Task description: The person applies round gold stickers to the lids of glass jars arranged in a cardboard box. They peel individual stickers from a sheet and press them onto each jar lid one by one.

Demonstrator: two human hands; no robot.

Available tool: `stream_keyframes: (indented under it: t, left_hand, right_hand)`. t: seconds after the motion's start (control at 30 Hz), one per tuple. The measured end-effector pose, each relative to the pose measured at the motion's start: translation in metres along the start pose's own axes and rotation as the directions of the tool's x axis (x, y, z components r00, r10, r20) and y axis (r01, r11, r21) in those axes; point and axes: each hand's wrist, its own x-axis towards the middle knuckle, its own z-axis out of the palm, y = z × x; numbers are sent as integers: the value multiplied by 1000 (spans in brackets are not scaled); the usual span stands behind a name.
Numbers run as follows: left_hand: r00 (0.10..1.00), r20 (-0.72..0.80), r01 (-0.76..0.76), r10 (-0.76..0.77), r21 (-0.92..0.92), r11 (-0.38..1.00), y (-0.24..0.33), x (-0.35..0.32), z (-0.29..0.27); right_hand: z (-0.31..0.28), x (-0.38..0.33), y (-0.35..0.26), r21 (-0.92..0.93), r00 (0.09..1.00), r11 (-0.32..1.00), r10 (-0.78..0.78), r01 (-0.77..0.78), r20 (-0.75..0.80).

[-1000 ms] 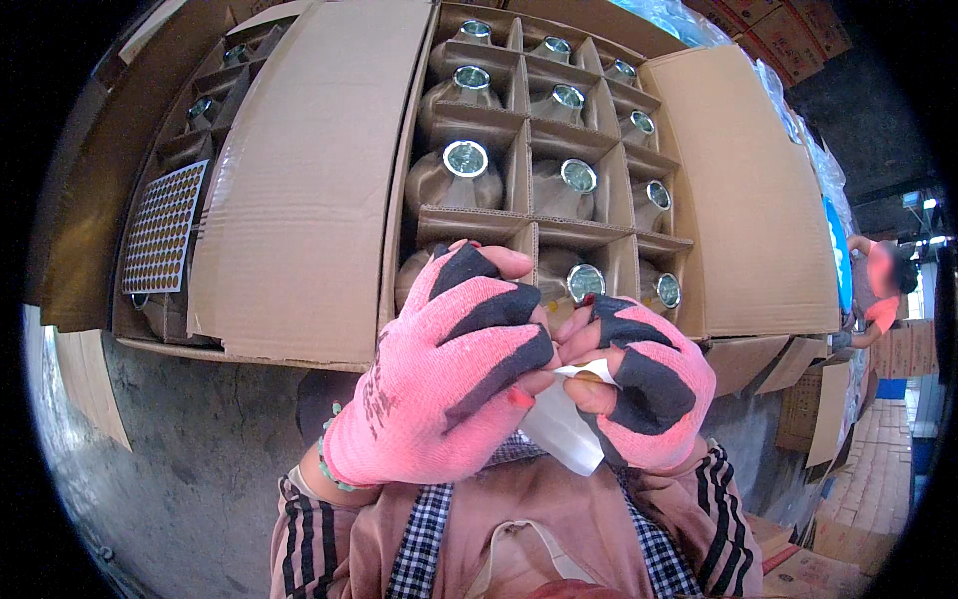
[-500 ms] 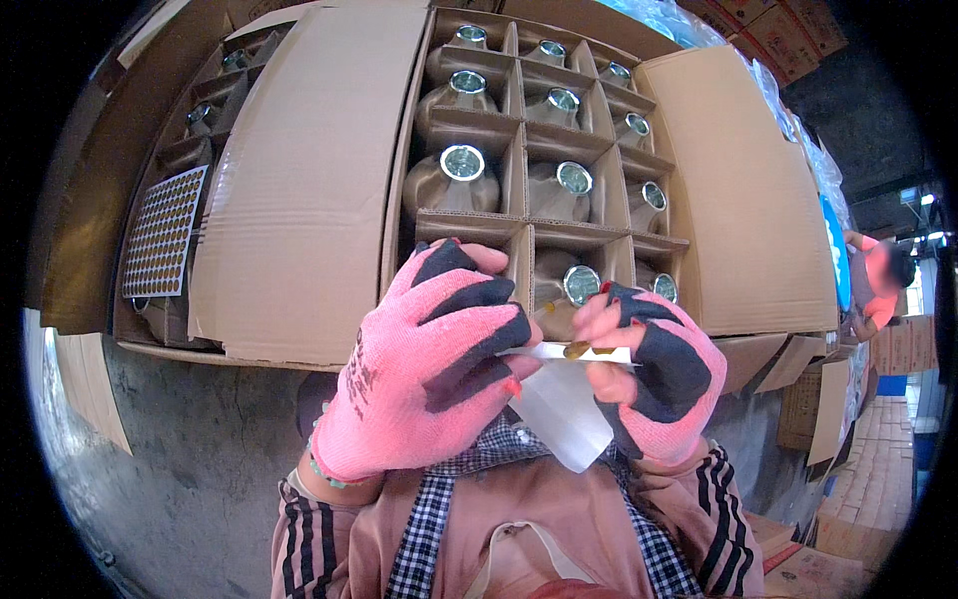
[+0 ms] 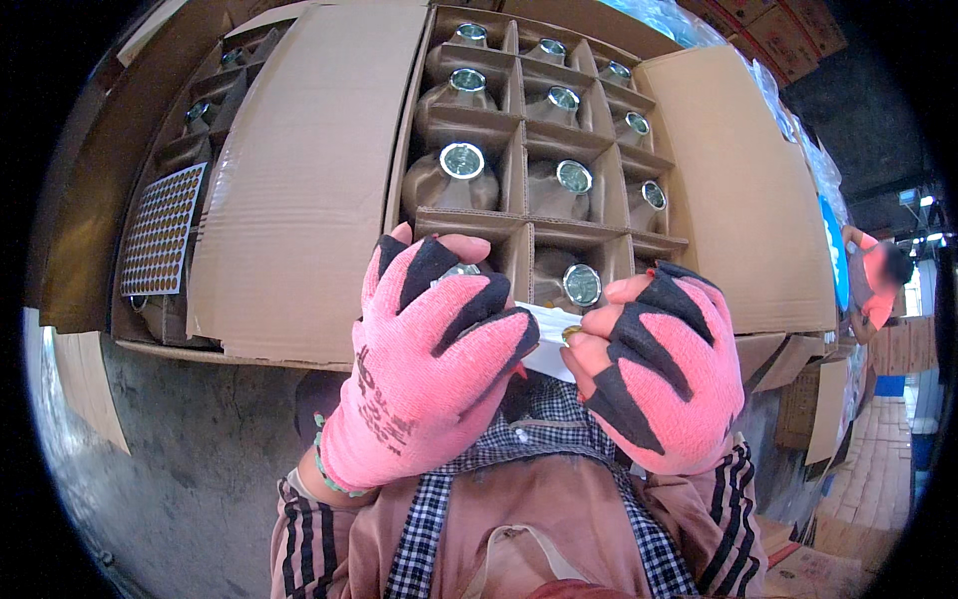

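Observation:
My left hand (image 3: 429, 359), in a pink glove with dark finger patches and bare fingertips, is closed on a white strip of sticker backing paper (image 3: 549, 324). My right hand (image 3: 669, 369), gloved alike, is pinched at the strip's other end, with a small gold sticker (image 3: 570, 334) at its thumb and fingertips. Whether the sticker is fully off the paper cannot be made out. Both hands hover over the near edge of an open carton with cardboard dividers (image 3: 524, 170). Clear glass bottles (image 3: 581, 286) with round mouths stand upright in its cells; my left hand covers one nearly entirely.
Cardboard flaps spread left (image 3: 309, 180) and right (image 3: 733, 190) of the cells. Another divided carton at far left holds bottles, with a sheet of gold round stickers (image 3: 165, 232) lying on it. A person in a pink top (image 3: 878, 270) is at far right, near stacked cartons (image 3: 903, 344).
My right hand has turned over, its back now facing up, with the gold sticker at its fingertips. The paper's hanging end has swung up between the hands. My left hand has shifted slightly.

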Motion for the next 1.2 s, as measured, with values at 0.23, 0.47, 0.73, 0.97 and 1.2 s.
stream_keyframes:
  t: [0.23, 0.47, 0.73, 0.97, 1.2]
  left_hand:
    - [999, 4, -39, 39, 139, 990, 2, -2, 2]
    - [996, -15, -79, 83, 206, 975, 3, -6, 6]
    - [996, -12, -80, 85, 230, 970, 2, -4, 5]
    - [997, -15, -75, 81, 248, 966, 3, -4, 5]
    - [990, -72, -92, 122, 323, 942, 4, -3, 11]
  right_hand:
    - [8, -3, 6, 74, 999, 997, 26, -24, -24]
    - [9, 2, -4, 301, 935, 889, 355, -345, 24]
    - [8, 0, 13, 617, 872, 635, 451, -465, 193]
    - [5, 5, 4, 268, 990, 954, 141, -135, -4]
    - [4, 5, 2, 126, 984, 976, 171, -176, 50]
